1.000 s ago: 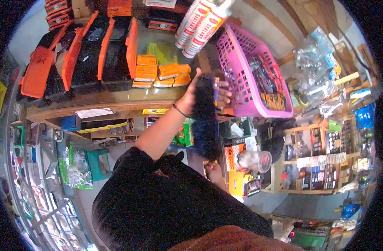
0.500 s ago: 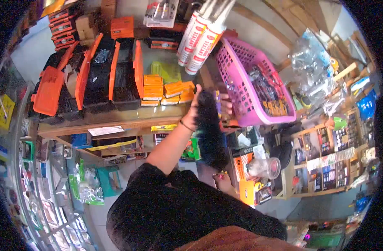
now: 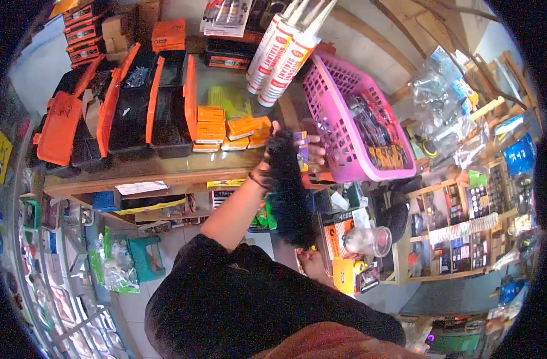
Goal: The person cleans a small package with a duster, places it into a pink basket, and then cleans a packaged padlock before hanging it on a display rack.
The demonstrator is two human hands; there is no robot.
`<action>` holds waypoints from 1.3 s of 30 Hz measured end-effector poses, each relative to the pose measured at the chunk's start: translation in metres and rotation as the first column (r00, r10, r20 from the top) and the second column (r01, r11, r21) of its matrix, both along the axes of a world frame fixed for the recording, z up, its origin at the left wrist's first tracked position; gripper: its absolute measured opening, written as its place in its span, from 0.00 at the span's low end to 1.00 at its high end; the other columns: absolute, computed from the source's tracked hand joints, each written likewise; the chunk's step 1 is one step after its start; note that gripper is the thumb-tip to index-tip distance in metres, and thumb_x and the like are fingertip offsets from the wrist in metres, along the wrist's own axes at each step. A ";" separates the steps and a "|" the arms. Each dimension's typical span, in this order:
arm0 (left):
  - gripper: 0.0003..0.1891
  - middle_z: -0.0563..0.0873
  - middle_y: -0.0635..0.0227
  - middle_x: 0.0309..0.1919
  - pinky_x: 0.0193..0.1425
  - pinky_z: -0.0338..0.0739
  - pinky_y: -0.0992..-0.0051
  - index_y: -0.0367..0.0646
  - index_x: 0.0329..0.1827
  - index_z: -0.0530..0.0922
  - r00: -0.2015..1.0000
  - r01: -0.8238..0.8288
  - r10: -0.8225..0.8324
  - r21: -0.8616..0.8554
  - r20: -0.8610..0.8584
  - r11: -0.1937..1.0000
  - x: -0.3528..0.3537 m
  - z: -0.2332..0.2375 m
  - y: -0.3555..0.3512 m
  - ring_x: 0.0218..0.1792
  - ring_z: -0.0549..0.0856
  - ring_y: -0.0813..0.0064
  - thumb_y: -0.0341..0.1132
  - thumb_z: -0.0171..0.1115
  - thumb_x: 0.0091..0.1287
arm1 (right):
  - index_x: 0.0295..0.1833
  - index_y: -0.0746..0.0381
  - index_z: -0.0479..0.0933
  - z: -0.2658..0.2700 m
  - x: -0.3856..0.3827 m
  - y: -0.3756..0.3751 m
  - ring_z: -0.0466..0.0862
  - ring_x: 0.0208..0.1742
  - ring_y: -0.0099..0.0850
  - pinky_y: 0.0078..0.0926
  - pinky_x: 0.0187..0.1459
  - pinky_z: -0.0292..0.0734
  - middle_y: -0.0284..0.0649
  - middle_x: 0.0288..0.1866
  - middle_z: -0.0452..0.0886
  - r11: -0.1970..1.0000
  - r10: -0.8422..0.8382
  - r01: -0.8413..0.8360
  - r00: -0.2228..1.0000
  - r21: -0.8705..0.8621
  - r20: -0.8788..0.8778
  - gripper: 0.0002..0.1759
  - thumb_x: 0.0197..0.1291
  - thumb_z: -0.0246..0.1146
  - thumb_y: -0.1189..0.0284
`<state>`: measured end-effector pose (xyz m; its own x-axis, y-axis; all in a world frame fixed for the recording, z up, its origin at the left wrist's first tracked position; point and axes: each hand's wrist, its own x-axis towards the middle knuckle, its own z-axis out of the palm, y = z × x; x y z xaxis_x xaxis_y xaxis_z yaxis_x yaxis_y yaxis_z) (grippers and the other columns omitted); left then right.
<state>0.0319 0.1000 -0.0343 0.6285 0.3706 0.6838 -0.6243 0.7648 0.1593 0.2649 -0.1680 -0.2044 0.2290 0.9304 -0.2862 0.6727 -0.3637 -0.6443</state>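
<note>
A fluffy black duster [image 3: 291,203] runs upright across the middle of the view, covering the palm of my left hand [image 3: 263,171]. Past its right side, the fingers of that hand curl around a small purple and yellow box [image 3: 301,149], mostly hidden by the duster. Lower down, my right hand [image 3: 312,263] is closed at the duster's bottom end, though the handle itself barely shows. Small orange boxes [image 3: 210,130] are stacked on the glass-topped counter [image 3: 148,170] to the left of my left hand.
A pink basket [image 3: 339,128] of packaged goods stands right of my left hand. White sealant tubes [image 3: 289,69] rise behind. Black bins with orange lids [image 3: 189,99] line the counter's left. A clear jar [image 3: 375,241] and boxes sit beside my right hand.
The duster is less smeared and has shifted slightly against my left hand, showing more of the purple and yellow box. The whole view has moved a little, so things appear further left.
</note>
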 end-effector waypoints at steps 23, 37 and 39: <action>0.49 0.72 0.47 0.52 0.57 0.66 0.51 0.35 0.61 0.61 0.983 -0.089 0.085 -0.018 -0.159 0.996 0.006 0.004 0.010 0.53 0.73 0.49 0.73 0.37 0.51 | 0.17 0.63 0.70 0.032 -0.024 0.016 0.66 0.11 0.24 0.28 0.14 0.59 0.34 0.12 0.69 0.952 0.301 -0.300 0.953 0.066 -0.018 0.15 0.52 0.58 0.67; 0.35 0.79 0.60 0.40 0.47 0.73 0.59 0.38 0.51 0.70 0.844 -0.434 0.351 -0.133 -0.405 0.891 0.013 -0.026 0.050 0.41 0.79 0.61 0.63 0.41 0.59 | 0.26 0.60 0.72 0.075 -0.028 0.072 0.68 0.23 0.21 0.18 0.25 0.60 0.30 0.22 0.70 0.886 0.371 -0.463 0.742 -0.027 -0.559 0.16 0.59 0.53 0.60; 0.32 0.79 0.61 0.40 0.50 0.71 0.59 0.40 0.52 0.70 0.834 -0.403 0.299 -0.140 -0.464 0.905 0.012 -0.020 0.039 0.42 0.79 0.63 0.61 0.41 0.60 | 0.27 0.61 0.72 0.080 -0.029 0.076 0.68 0.23 0.20 0.16 0.25 0.61 0.30 0.22 0.70 0.912 0.348 -0.395 0.596 0.113 -0.723 0.18 0.60 0.52 0.58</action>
